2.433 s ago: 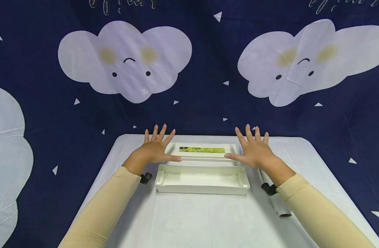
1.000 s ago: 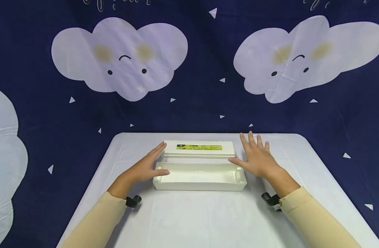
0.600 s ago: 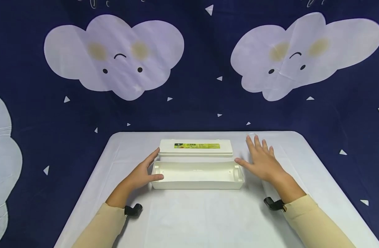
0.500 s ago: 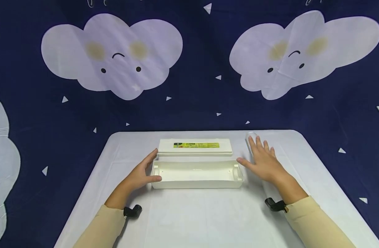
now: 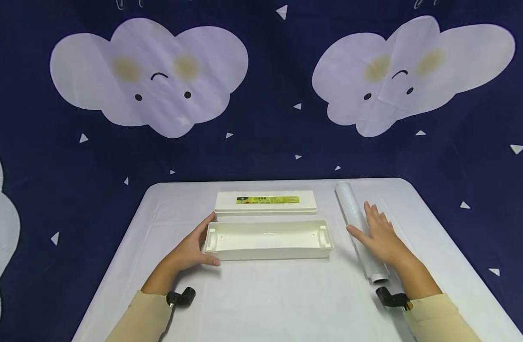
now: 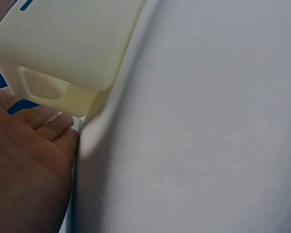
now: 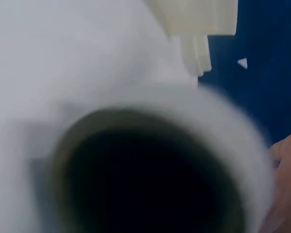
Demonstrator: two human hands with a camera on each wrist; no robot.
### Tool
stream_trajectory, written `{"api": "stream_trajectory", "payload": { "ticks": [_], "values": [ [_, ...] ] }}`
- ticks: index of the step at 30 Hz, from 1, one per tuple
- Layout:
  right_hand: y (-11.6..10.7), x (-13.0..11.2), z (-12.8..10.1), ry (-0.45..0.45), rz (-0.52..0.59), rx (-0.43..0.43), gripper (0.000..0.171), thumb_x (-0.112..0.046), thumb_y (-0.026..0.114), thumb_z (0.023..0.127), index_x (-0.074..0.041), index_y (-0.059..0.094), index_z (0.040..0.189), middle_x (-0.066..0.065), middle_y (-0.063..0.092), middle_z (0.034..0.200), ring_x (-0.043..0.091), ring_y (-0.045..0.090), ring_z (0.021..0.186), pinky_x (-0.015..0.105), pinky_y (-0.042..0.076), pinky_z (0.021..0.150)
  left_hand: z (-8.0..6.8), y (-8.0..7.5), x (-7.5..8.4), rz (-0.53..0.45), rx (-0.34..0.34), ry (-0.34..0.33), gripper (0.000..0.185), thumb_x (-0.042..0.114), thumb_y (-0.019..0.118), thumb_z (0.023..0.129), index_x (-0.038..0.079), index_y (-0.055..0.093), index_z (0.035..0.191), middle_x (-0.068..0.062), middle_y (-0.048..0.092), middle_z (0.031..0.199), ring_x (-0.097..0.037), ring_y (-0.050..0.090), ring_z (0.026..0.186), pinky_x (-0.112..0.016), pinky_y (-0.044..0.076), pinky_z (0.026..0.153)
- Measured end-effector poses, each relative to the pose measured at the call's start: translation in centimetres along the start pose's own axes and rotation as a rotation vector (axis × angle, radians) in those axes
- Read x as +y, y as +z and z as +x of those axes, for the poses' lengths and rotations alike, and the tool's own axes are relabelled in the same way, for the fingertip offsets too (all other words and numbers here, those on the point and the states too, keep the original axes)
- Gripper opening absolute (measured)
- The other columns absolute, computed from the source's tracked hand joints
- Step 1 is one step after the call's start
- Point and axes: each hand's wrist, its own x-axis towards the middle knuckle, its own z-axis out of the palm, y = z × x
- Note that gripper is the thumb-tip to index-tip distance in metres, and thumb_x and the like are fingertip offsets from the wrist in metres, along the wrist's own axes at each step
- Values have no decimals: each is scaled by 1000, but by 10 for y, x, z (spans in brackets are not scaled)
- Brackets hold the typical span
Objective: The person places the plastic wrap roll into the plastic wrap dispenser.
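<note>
One left hand (image 5: 188, 251), one right hand (image 5: 383, 242), and that makes two! Two beige sleeves (image 5: 139, 317), two black wrist devices (image 5: 182, 297). Now one table (image 5: 278, 299), one open white box (image 5: 267, 254), one white lid (image 5: 265, 207) with a single label (image 5: 267, 200), and just one roll (image 5: 359, 232). One dark blue backdrop (image 5: 278, 71), and here come three clouds (image 5: 147, 111), two showing a pair of eyes (image 5: 187, 95), a pair of yellow patches (image 5: 126, 70) and one mouth (image 5: 159, 73) apiece. Small white triangles (image 5: 517, 148)? Thirteen in the head view!

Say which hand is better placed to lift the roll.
Probably the right hand: it is at the roll, while the left hand is at the left end of the open box.
</note>
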Motion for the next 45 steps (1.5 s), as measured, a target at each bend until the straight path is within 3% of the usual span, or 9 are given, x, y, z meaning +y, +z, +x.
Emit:
{"api": "stream_trajectory", "payload": {
  "ticks": [5, 8, 13, 24, 35, 41, 45],
  "values": [
    [10, 16, -12, 36, 42, -12, 102, -56, 52, 107, 5, -6, 164, 42, -4, 164, 65, -3, 148, 75, 1, 118, 0, 3, -7, -9, 13, 6, 142, 7, 103, 63, 15, 11, 171, -7, 11, 175, -32, 13, 158, -20, 19, 120],
    [14, 21, -14, 53, 67, -16, 104, -57, 54, 106, 3, -7, 165, 39, -4, 166, 62, -3, 149, 77, 3, 117, 0, 3, -9, 3, 44, 8, 140, 8, 103, 63, 16, 14, 171, -6, 14, 174, -31, 13, 158, -11, 18, 116],
    [20, 24, -12, 58, 105, -7, 108, -58, 59, 103, 0, -5, 167, 35, -1, 168, 60, 1, 151, 80, 10, 114, 0, 4, -10, -30, 65, 5, 134, 7, 102, 65, 16, 19, 170, -5, 19, 174, -33, 16, 158, -12, 21, 116],
    [30, 28, -14, 83, 135, 4, 113, -58, 68, 98, -6, -4, 168, 35, 12, 167, 64, 27, 143, 78, 30, 110, -1, 3, -12, -76, 56, 18, 129, 4, 100, 68, 17, 23, 170, -6, 22, 172, -33, 19, 157, -14, 26, 116],
    [31, 30, -14, 58, 220, 39, 107, -43, 77, 97, -4, 8, 169, 32, 13, 168, 62, 28, 144, 74, 32, 111, -1, 4, -12, -76, 72, 3, 129, 6, 101, 68, 17, 23, 170, -1, 27, 171, -26, 23, 156, -15, 26, 117],
    [31, 32, -15, 80, 247, 41, 103, -35, 79, 96, -6, 13, 169, 36, 20, 165, 59, 48, 129, 66, 50, 95, -1, 4, -13, -68, 76, -1, 128, 7, 101, 68, 19, 23, 170, -1, 27, 171, -26, 21, 156, -15, 25, 117],
    [31, 33, -16, 84, 245, 44, 100, -32, 78, 97, -7, 14, 169, 39, 25, 161, 57, 53, 123, 63, 54, 90, -1, 5, -13, -76, 79, 5, 129, 5, 101, 67, 17, 24, 170, -4, 28, 171, -29, 23, 156, -14, 26, 116]
  ]
}}
